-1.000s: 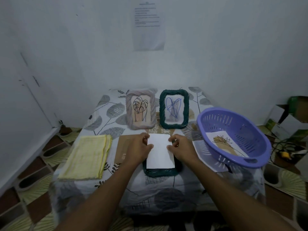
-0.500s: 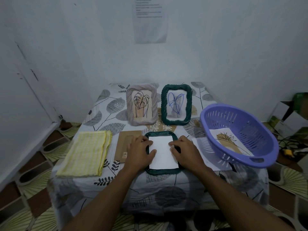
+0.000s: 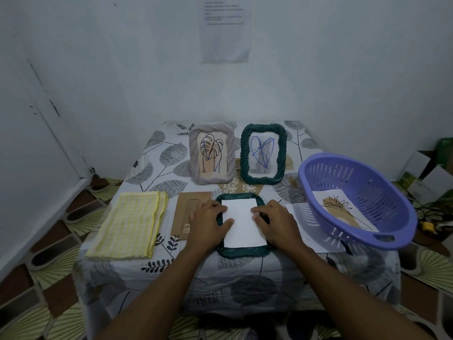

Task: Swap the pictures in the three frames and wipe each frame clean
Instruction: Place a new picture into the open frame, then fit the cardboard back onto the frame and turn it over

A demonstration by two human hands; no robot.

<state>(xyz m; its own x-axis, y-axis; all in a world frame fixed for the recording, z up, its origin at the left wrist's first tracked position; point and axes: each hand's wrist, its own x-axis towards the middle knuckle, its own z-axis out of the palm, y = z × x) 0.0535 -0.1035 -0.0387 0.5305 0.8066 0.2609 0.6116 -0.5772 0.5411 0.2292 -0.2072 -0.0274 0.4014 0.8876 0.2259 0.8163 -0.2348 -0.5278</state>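
Change since previous views: white rectangular paper sheet (image 3: 244, 223), earlier held raised above the frame, now lies flat within it; both hands have come down onto it.

Item 1. Dark green rope-textured picture frame (image 3: 242, 251), face down at the near centre of the leaf-patterned worktop (image 3: 157, 168). White sheet sits inside its border.

Item 2. Left hand (image 3: 208, 223): flat, fingers spread, thumb on the sheet's left edge, fingers over the frame's left side. Grip: pressing, not closed round anything.

Item 3. Right hand (image 3: 278, 223): flat, fingertips on the sheet's right edge and frame's right side. Grip: pressing likewise.

Item 4. Grey rope-textured frame with leaf drawing (image 3: 212, 155) and second dark green frame with blue drawing (image 3: 263, 157), upright, side by side behind.

Item 5. Brown cardboard backing (image 3: 188, 212), partly under the left hand.

Item 6. Folded yellow checked cloth (image 3: 130, 224), left.

Item 7. Purple slotted plastic basket (image 3: 382, 190), right, containing a plant picture (image 3: 340, 209).
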